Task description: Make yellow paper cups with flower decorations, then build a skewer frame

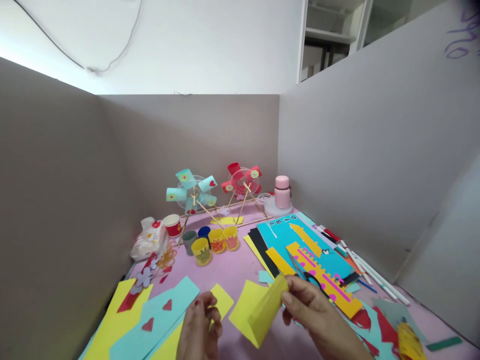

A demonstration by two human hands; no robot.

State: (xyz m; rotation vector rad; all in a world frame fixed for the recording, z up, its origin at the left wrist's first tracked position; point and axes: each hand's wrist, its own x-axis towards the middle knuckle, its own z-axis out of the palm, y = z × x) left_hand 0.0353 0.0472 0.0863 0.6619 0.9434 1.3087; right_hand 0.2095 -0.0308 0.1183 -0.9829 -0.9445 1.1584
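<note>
At the near edge of a pink worktop (232, 265), a person bends a piece of yellow paper (267, 310) in mid-air. The right hand (318, 315) has a closed grip on the paper's upper end, thumb and fingers pinching it. The left hand (200, 327) hangs just beside the paper with its fingers curled in tight; whether they pinch anything cannot be told.

The paper looks half folded, so the work in hand seems to be shaping it. Closing the fold would call for the left hand's fingers at the free lower end while the right holds firm.

A blue sheet (161, 320) with red hearts lies at the near left corner. A yellow cutout (322, 272) lies to the right, with pens (369, 272) near the right edge. Toward the far edge stand small cups (215, 241), a blue wheel (191, 192), a red wheel (242, 181) and a pink bottle (282, 191).
</note>
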